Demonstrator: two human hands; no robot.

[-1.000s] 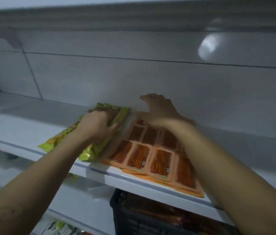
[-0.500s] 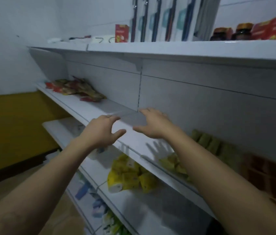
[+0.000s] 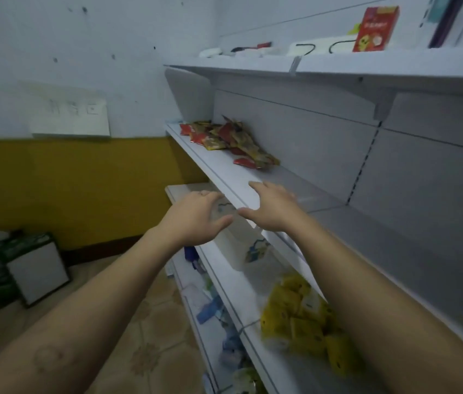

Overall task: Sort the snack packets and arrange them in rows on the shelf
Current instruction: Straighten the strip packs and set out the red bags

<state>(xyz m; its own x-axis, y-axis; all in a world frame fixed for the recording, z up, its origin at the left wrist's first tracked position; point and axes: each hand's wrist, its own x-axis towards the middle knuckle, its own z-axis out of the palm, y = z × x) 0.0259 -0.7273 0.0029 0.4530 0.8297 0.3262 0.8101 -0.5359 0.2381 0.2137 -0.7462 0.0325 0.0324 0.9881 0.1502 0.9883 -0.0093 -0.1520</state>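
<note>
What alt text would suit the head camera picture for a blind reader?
A person's left hand and right hand, both empty and open, reach toward a loose pile of red snack packets on a white shelf. Yellow packets lie one shelf lower.

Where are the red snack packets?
Head view, upper centre: the heap of red foil snack packets lies at the white metal shelf's far end, beyond the right hand.

To your left the wall (image 3: 82, 38) is pale blue-white, with a mustard-yellow lower band (image 3: 82, 189) and a white switch panel (image 3: 71, 115) just above that band. The floor (image 3: 145, 336) has patterned beige tiles. Grey metal shelves (image 3: 295, 143) run along your right, in dim light.
</note>
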